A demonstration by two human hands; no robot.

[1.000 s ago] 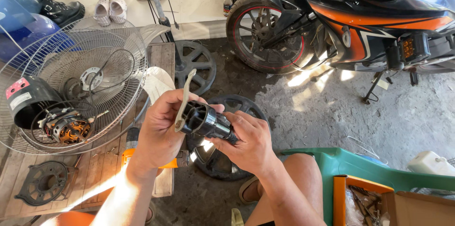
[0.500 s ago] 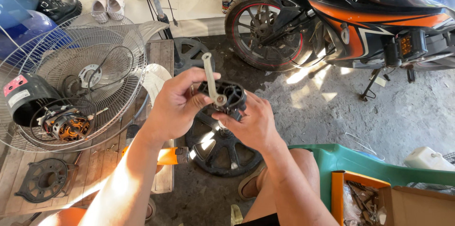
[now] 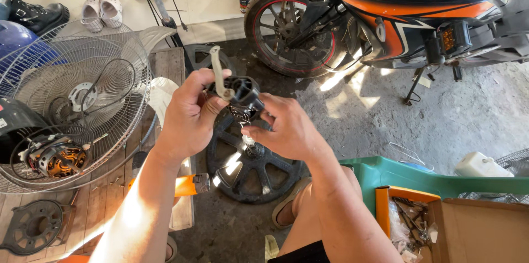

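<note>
While both hands grip it, the black fan part sits between them.

We hold both forearms up and forward, bare, converging toward the middle of the view. Our left hand sits a little higher, back of the hand toward us, fingers curled inward and thumb laid across the front in a closed grip. Our right hand meets it from the right, just beside and slightly lower, wrist bent, fingers tucked under and pinched together near the left thumb. The hands nearly touch at the fingertips. Sunlight falls across the left forearm. Below the right forearm, our bare knee shows.
</note>
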